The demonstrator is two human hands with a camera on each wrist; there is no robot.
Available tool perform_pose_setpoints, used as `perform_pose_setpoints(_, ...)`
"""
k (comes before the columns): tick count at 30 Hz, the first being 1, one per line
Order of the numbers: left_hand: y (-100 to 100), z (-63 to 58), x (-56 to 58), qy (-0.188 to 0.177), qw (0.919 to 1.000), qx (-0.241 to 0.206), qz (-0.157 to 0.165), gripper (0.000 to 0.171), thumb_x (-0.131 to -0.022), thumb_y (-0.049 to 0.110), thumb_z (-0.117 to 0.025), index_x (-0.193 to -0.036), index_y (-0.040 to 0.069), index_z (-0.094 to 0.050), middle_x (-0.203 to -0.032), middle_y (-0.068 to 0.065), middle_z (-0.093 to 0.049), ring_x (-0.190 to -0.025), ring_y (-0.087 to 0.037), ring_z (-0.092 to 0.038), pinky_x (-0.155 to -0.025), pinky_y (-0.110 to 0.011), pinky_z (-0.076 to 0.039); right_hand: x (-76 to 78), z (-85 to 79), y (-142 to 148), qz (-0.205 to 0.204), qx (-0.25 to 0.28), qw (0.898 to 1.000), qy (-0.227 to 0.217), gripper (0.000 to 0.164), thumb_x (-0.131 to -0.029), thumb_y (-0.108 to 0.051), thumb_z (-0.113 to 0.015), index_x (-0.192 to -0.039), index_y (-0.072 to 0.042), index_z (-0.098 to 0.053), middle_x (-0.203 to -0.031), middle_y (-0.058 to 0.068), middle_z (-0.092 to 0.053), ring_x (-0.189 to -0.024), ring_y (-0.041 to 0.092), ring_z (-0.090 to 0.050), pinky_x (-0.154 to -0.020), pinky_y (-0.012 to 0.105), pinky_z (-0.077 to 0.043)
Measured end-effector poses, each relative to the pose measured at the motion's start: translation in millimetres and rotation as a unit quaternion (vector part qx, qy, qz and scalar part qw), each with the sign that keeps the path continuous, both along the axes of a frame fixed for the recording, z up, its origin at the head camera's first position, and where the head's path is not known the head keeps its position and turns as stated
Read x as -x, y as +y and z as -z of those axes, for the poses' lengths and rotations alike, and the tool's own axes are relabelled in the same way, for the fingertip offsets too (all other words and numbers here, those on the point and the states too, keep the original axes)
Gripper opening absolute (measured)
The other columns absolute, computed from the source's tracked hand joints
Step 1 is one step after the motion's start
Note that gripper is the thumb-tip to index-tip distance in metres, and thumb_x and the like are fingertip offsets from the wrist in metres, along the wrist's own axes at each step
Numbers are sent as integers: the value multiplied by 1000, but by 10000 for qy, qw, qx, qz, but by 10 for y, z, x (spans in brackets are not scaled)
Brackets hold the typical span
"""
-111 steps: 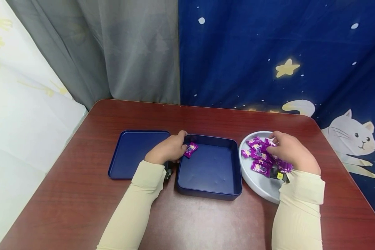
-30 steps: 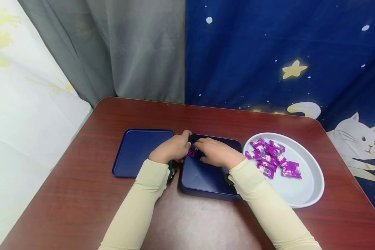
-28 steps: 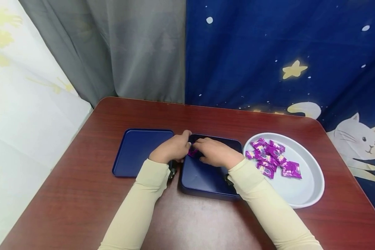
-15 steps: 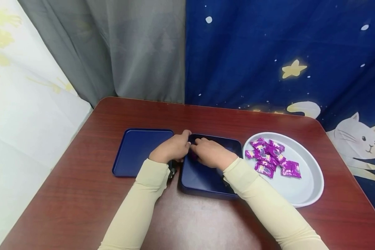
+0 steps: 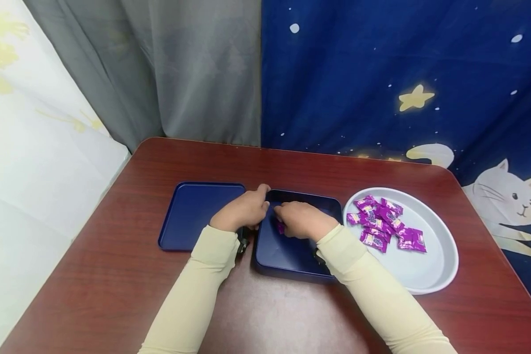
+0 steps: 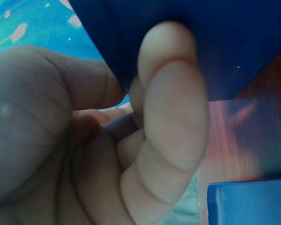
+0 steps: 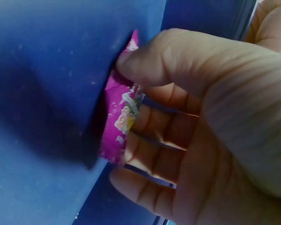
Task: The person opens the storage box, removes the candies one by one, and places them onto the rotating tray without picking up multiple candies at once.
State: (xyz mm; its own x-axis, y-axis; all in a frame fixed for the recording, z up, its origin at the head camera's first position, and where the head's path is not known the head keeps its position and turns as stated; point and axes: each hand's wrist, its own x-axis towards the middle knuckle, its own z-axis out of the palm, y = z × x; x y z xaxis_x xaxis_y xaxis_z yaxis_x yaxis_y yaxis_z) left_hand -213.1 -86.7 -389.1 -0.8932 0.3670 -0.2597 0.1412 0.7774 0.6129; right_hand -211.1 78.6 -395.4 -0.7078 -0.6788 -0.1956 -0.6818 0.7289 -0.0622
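Note:
My left hand (image 5: pixel 241 211) grips the left wall of a dark blue rectangular box (image 5: pixel 287 256) near its far corner. In the left wrist view its fingers (image 6: pixel 175 117) press the outer side of that wall. Inside the box, my right hand (image 5: pixel 303 220) pinches a purple candy packet (image 7: pixel 117 108) between thumb and fingers. The right wrist view shows the packet held edgewise, close to the blue surface. From the head view only a bit of the packet shows, under the fingers; the box's far-left corner is partly hidden by the hands.
To the right of the box stands a round white tray (image 5: pixel 438 268) with several purple candy packets (image 5: pixel 378 223) heaped on its left half. A flat blue lid (image 5: pixel 190 216) lies left of the box, partly behind my left hand. Curtains hang behind the brown table (image 5: pixel 102 275).
My right hand has gone from the tray into the box; in the last second it has shifted slightly nearer with a packet in its fingers. The left hand stays on the box wall.

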Motion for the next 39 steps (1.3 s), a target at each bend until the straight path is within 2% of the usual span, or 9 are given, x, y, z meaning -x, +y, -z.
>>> perform_pose_setpoints(12,12,-7,-10,7,10000,30,-28,47,-101,20,-36,-145,9,-21,-65,-10,-63,-52,-20,-60,-52,-34,-50,2,-105,85,672,-172,9966,-434,22,-77,-10,-69,-97,-8,-60,-86,6,-59,-74,18,-52,-70,35,-50)
perform_pose_setpoints(19,9,-23,-11,18,10000,40,-59,46,-101,20,-36,-144,10,-22,-67,-11,-63,-52,-20,-60,-53,-34,-50,35,-220,152,764,138,9959,-466,15,-79,-12,-68,-89,-11,-57,-76,2,-57,-66,18,-52,-62,33,-47)
perform_pose_setpoints(27,13,-11,-12,-9,10000,-5,-41,46,-101,21,-36,-144,10,-22,-69,-11,-62,-53,-20,-60,-53,-34,-50,15,-293,226,921,261,9937,-584,15,-79,-13,-68,-87,-11,-55,-74,4,-54,-66,19,-49,-60,32,-42)
perform_pose_setpoints(39,1,11,-8,45,10000,-25,30,46,-102,20,-35,-144,9,-21,-67,-11,-61,-52,-21,-59,-53,-34,-49,-48,-379,323,1079,443,9917,-539,19,-77,-14,-71,-88,-11,-55,-70,3,-54,-65,19,-50,-58,32,-44)
